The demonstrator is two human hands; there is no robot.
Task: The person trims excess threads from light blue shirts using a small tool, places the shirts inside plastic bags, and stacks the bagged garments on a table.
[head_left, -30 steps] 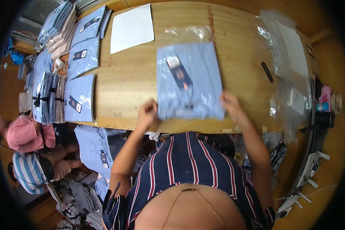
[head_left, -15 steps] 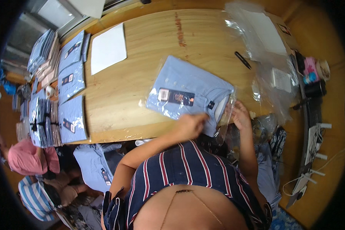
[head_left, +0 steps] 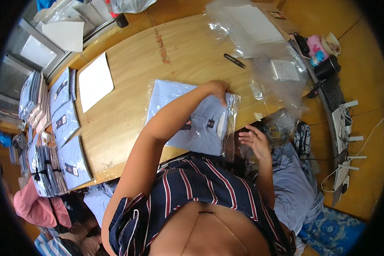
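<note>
Clear plastic already around the folded light-blue shirt [head_left: 187, 119], lying flat near the counter's [head_left: 128, 123] front edge; bag mouth at the right end apparently not yet closed, so sealing and stacking judged still to do. Left hand [head_left: 219, 90] reached across, pressed flat on the bag's far right corner, fingers curled at its edge. Right hand [head_left: 254, 141] off the counter just right of the shirt, fingers spread, holding nothing. Small dark tags on the shirt front, partly hidden under the forearm. Left of the shirt: white sheet [head_left: 95, 81], then a row of bagged blue shirts [head_left: 66, 123] with dark rectangular labels, finished by the look of them. Right of the shirt: loose empty clear bags [head_left: 277, 85], a black pen [head_left: 234, 60] beyond.
</note>
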